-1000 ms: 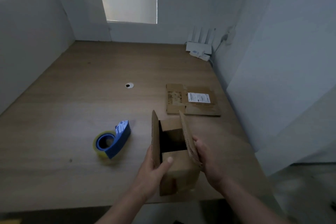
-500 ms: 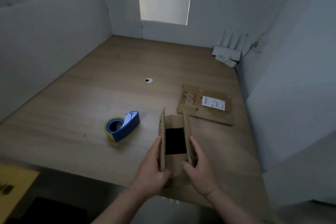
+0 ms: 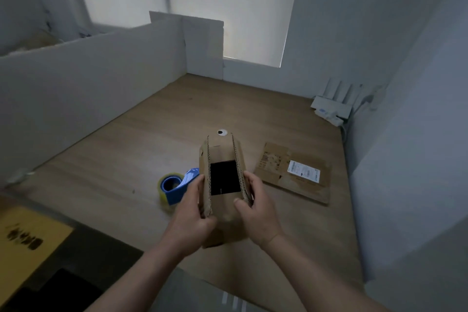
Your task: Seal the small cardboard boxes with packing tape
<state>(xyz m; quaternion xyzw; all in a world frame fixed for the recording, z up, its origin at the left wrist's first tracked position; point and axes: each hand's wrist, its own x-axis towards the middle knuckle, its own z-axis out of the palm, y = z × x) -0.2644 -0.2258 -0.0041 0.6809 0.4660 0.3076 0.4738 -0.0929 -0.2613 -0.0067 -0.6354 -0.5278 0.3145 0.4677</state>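
I see a wooden table (image 3: pixel 141 159) across the middle of my view. A small white ring (image 3: pixel 221 132) sits in its top, near the centre. At the table's far right corner stands a white router (image 3: pixel 334 106) with upright antennas. White boards (image 3: pixel 88 88) wall the table's left and far edges. Below its near left corner lies something yellow (image 3: pixel 25 235) with dark, blurred markings.

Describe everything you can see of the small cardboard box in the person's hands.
The small cardboard box is brown corrugated board, unsealed: its two long flaps stand up, showing fluted edges, with a dark opening between them. The left hand grips the left flap, the right hand pinches the right one. It is held over the wooden table.
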